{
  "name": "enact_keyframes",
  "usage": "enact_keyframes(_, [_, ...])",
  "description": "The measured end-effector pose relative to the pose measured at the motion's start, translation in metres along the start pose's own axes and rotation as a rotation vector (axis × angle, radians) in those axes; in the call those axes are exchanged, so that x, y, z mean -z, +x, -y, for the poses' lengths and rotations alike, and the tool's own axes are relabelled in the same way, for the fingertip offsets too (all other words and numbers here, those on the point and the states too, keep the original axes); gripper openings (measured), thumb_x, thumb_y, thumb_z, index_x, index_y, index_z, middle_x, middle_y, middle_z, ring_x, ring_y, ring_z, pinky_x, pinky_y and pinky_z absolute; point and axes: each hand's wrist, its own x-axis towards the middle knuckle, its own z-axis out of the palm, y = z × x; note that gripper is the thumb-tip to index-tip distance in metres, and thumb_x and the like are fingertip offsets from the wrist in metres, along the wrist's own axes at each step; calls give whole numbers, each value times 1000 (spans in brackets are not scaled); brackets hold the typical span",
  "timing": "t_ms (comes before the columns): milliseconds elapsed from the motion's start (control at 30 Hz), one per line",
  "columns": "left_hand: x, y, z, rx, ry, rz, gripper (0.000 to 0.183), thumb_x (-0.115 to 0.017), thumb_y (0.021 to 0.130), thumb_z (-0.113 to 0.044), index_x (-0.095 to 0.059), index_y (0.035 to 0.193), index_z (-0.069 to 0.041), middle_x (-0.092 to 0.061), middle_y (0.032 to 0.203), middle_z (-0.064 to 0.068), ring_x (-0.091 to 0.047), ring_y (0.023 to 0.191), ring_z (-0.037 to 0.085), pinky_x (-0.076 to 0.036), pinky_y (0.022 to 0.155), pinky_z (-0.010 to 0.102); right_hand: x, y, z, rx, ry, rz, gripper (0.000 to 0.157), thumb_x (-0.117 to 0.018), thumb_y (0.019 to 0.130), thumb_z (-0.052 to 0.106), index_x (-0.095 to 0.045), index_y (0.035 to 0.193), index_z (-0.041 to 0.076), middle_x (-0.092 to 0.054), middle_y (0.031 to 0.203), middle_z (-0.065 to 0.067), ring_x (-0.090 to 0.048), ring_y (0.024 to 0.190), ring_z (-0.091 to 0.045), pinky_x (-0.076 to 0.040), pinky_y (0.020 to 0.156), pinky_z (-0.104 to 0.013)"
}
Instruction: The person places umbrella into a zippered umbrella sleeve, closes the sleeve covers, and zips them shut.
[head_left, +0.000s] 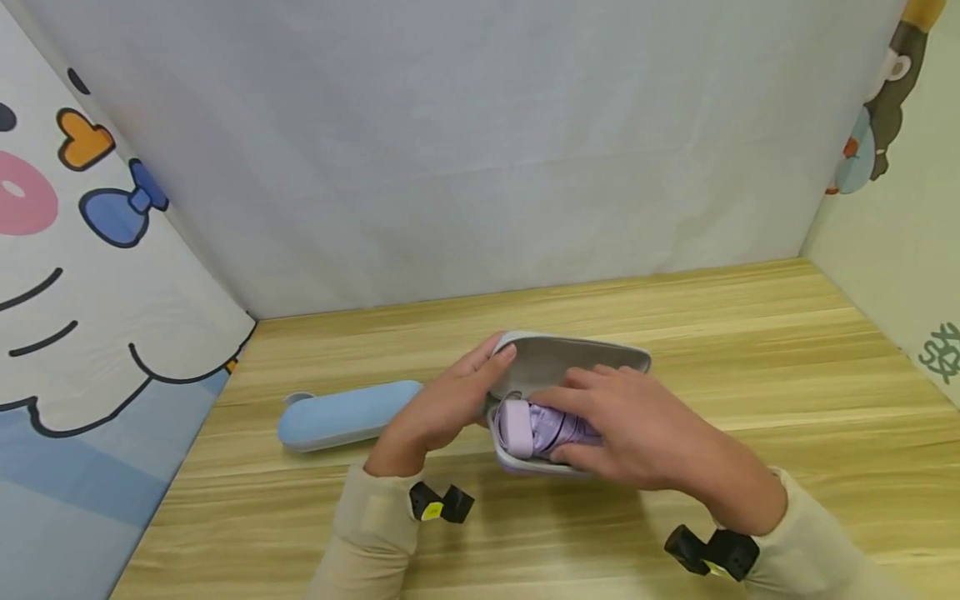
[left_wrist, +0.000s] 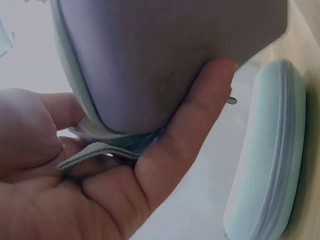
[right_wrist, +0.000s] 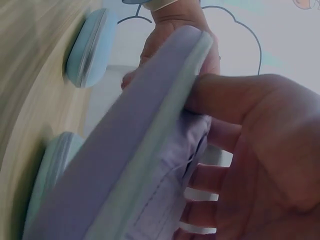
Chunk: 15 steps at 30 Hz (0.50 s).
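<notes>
- Right hand [head_left: 637, 429]: thumb and fingers curled round purple umbrella [head_left: 546, 430], inside open case [head_left: 542, 360].
- Left hand [head_left: 452, 400]: grips its left end.
- Blue case [head_left: 348, 414]: on table [head_left: 757, 375], farther left.
- Right wall [head_left: 911, 250]: green marks [head_left: 941, 351], unreadable.

Three cases [right_wrist: 120, 130], one umbrella [head_left: 551, 427]

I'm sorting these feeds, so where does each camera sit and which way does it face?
Head: on the head, facing forward and down at the open case; left hand, right hand and sleeves show.
Left wrist: worn there, facing the case's lilac outside; left hand shows.
Right wrist: worn there, facing the case's edge; both hands show.
Head and right wrist share both hands.
</notes>
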Motion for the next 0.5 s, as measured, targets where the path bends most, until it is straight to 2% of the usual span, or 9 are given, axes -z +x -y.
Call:
enact_keyframes(133, [-1,1,-1,-14,-47,46,51,-33,114,-38,-27,161,-19,-50,140,18,-59,118,29,-57,87,44,-3,2,-2,15,73,1,47,-75,95,41,-67,136,22,-65,113,2,-59,91,-13,-50,76,-40])
enact_keyframes(233, [-1,2,0,-28,-50,42,51,-32,114,-38,-27,161,-17,-46,146,18,-54,125,31,-54,93,46,-5,3,-4,7,106,3,48,-74,96,42,-66,137,20,-65,114,2,-59,92,-12,-51,78,-40])
enact_keyframes(400, [1,1,1,-14,-69,-40,53,-29,114,-39,-23,163,-20,-38,154,15,-47,133,32,-50,99,51,-8,5,-5,-48,163,-61,52,-82,89,41,-65,131,16,-68,113,3,-63,97,-14,-52,82,-41])
enact_keyframes(500, [2,1,1,-9,-107,-94,52,-26,114,-42,-24,161,-21,-38,151,18,-46,132,35,-48,101,54,-11,7,-6,-46,155,-122,50,-87,84,40,-67,124,15,-67,108,4,-61,94,-14,-52,81,-40])
